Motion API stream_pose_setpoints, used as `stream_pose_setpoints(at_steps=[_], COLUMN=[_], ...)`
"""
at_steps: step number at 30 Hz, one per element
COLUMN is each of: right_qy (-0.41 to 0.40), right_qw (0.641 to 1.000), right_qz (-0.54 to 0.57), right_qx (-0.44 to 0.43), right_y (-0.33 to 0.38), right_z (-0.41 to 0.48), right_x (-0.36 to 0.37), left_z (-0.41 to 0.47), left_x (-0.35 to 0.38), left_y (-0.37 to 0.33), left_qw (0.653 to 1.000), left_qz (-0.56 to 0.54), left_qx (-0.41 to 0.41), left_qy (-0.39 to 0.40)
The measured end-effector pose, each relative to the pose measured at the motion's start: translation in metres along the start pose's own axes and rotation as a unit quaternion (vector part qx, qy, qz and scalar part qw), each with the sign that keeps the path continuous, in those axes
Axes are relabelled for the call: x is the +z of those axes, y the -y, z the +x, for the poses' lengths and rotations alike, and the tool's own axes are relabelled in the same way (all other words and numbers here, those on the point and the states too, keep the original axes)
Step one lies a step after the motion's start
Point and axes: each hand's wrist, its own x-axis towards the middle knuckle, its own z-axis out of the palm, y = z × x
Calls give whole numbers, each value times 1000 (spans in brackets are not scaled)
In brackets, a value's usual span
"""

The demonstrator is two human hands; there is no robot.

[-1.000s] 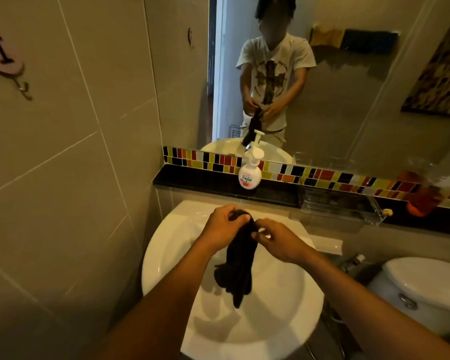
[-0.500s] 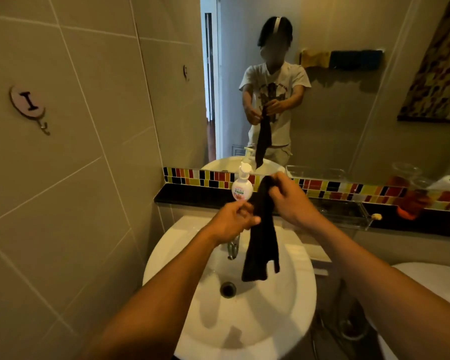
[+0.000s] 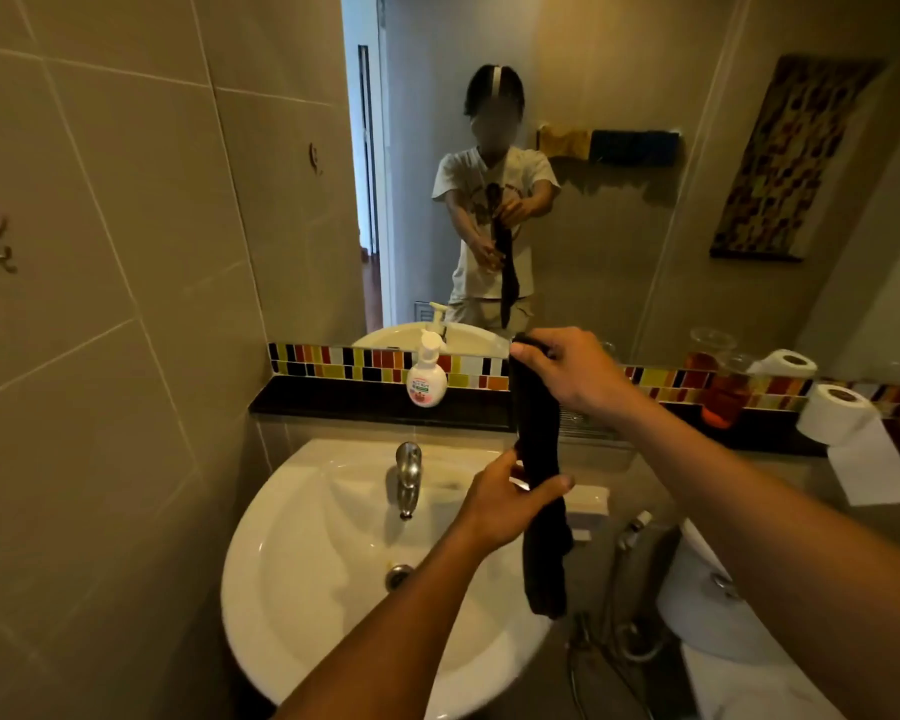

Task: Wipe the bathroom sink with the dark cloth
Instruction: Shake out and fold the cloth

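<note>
— What do the hands have?
— The right hand [image 3: 575,368] pinches the top of the dark cloth [image 3: 539,433]; the left hand [image 3: 510,498] is closed round its middle. It hangs long, limp and matte above the sink's [image 3: 302,579] right rim.
— And the sink?
— Glossy white, rounded, with a chrome tap [image 3: 408,478].

The left hand [image 3: 510,504] hides part of the dark cloth [image 3: 539,423]; the sink [image 3: 302,553] is cut off below.
</note>
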Motion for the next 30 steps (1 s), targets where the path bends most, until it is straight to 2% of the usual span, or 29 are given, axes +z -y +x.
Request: stream_pose_setpoints(at_steps=[4, 7, 14, 18, 21, 25, 28, 30], right_qy=[7, 2, -14, -85, -128, -134, -140, -144], right_qw=[994, 989, 997, 991, 979, 978, 975, 964], right_qz=[-106, -145, -60, 45, 109, 96, 75, 83], right_qx=[-25, -24, 51, 97, 115, 129, 155, 208], right_y=[12, 12, -35, -55, -54, -59, -66, -74], right_z=[-5, -7, -13, -12, -11, -11, -13, -16], right_x=[-21, -35, -45, -40, -41, -42, -38, -29], left_z=[3, 4, 8, 10, 9, 6, 5, 5], left_x=[3, -8, -55, -78, -96, -123, -137, -138], left_y=[0, 2, -6, -12, -6, 8, 5, -2], left_qw=[999, 995, 965, 949, 942, 961, 983, 989], left_qz=[20, 51, 175, 273, 317, 268, 160, 86], left_qx=[-6, 6, 84, 97, 62, 0, -43, -87], left_qy=[-50, -90, -174, -121, -87, -75, -78, -80])
